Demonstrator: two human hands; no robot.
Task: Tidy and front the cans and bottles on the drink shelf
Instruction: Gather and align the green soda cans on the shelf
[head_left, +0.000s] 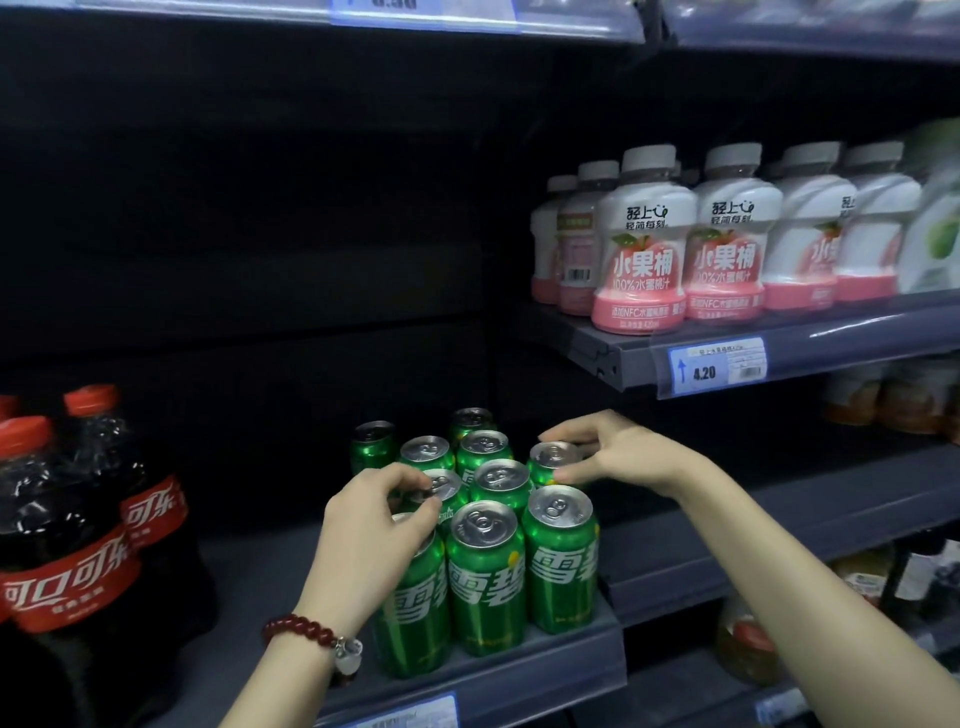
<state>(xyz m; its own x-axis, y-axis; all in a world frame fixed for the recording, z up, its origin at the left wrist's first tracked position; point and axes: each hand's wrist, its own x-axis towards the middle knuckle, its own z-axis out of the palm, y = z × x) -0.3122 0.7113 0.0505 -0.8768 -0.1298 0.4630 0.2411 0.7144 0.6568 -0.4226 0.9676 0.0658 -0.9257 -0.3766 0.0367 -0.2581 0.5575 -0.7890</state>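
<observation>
Two upright green Sprite cans are being pinched by their top rims: the second-row left can (441, 486) by the left hand (374, 525), the second-row right can (553, 460) by the right hand (618, 452). Each can is standing directly below its fingers, long axis vertical, behind the front row (485, 571) at the shelf lip (519, 675). "雪碧" is being shown frontward there; Coca-Cola bottles (67, 545) marked "可口可乐" are standing left, peach-juice bottles (641, 244) priced 4.20 above right.

Ten green cans (485, 571), three cola bottles (57, 519)
</observation>
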